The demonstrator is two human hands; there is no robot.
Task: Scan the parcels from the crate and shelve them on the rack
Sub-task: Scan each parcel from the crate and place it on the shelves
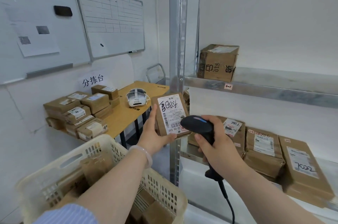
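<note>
Rack (pixel 265 92): metal shelving fills the right side, with a grey upright post near the middle of the view and two shelves showing.
Whiteboards (pixel 113 20): two hang on the left wall. The one nearer the rack carries a ruled grid; the other has paper sheets and a black eraser on it.
Table (pixel 126 114): a wooden top stands against the wall between the whiteboards and the rack, below a paper sign (pixel 93 80) with handwritten characters.
Crate (pixel 161 192): a cream plastic basket with slotted walls sits at lower left under the left forearm, with brown parcels lying inside.
Table stack (pixel 78 110): brown labelled parcels are piled at the table's left end.
Lower-shelf parcels (pixel 263 152): three flat brown parcels lie side by side on the lower shelf, labels up, behind the right hand.
Upper-shelf box (pixel 218 62): one brown carton stands at the left end of the upper shelf, just beside the post.
Held parcel (pixel 170 112): a small brown box is held in the air in front of the post, beyond the crate, its white label facing the camera.
Left hand (pixel 155 136): it grips the held parcel from the lower left, thumb along the left edge and fingers curled beneath.
Right hand (pixel 217 148): its fingers are wrapped round the scanner's handle.
Scanner (pixel 196 125): the black head sits over the label's lower right corner. I cannot tell whether it touches. A black cable (pixel 226 200) drops from the handle.
Headset (pixel 136 97): white, resting on the table's far part.
Bracelet (pixel 144 152): a pale bangle circles the left wrist.
</note>
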